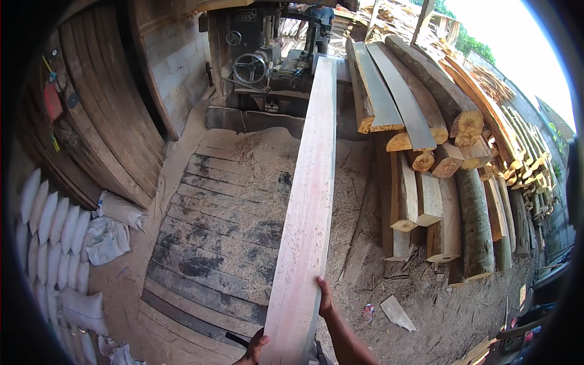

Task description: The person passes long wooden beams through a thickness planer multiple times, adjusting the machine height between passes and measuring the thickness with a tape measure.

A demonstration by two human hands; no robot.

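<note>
A long pale, pinkish plank (304,207) runs from my body toward a dark metal woodworking machine (242,42) with handwheels, its far end near the machine's table. My left hand (256,346) grips the plank's left edge low in the picture, fingers curled on it. My right hand (323,295) holds the right edge a little farther up, thumb visible along the side. Beneath the plank lies a slatted wooden floor (207,225) strewn with sawdust.
Logs and boards (456,134) are stacked on the right. Dark planks (103,109) lean on the left wall, with white sacks (61,225) below them. A person in blue (320,13) is partly visible behind the machine. A wood scrap (396,311) lies at lower right.
</note>
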